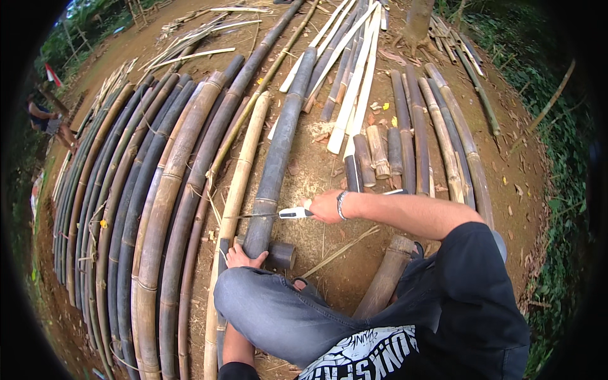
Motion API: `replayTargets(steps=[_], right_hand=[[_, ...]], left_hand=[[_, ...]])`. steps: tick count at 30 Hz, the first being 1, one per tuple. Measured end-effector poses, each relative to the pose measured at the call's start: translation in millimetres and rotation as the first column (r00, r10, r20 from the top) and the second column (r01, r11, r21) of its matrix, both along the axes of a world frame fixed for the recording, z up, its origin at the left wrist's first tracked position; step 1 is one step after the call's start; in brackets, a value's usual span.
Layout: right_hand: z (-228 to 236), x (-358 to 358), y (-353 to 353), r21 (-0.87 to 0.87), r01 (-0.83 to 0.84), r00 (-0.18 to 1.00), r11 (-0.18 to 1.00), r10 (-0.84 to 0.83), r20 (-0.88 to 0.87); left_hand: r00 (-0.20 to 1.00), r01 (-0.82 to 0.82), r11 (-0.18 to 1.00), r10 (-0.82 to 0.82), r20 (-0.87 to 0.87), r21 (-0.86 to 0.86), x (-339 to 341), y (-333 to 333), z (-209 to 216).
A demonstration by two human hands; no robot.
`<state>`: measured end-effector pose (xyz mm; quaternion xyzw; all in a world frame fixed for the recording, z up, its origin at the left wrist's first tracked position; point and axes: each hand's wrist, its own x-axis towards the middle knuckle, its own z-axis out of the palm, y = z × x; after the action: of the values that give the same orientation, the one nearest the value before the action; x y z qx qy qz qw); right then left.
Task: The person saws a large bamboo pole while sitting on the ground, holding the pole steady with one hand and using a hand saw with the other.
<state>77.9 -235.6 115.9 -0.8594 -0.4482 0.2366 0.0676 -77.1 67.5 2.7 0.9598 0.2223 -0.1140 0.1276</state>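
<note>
A dark bamboo pole lies lengthwise before me, its near end resting across a short bamboo piece. My left hand grips the pole's near end, thumb out to the right; some of the fingers are hidden. From the right, my right hand is closed round the white and black handle of a hand saw. The thin blade lies across the pole just below a pale node ring, a little beyond my left hand. How deep the cut goes I cannot tell. Pale sawdust covers the ground beside the pole.
Many long bamboo poles lie side by side at left. A pale pole runs beside the dark one. Split strips lie ahead, short bamboo pieces and more poles at right. A thick bamboo length is beside my leg. A person is far left.
</note>
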Motion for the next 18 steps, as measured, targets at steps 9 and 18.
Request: replayTargets(steps=[9,18], right_hand=[[-36,-17,-25,0.063,0.153,0.954,0.986,-0.130,-0.271],[-66,-30,-31,0.053,0.329,0.870,0.943,-0.281,-0.404]], left_hand=[[0.985,0.085,0.993,-0.096,0.146,0.080,-14,-1,2],[0.992,0.019,0.995,-0.031,0.126,0.097,-15,-10,9]])
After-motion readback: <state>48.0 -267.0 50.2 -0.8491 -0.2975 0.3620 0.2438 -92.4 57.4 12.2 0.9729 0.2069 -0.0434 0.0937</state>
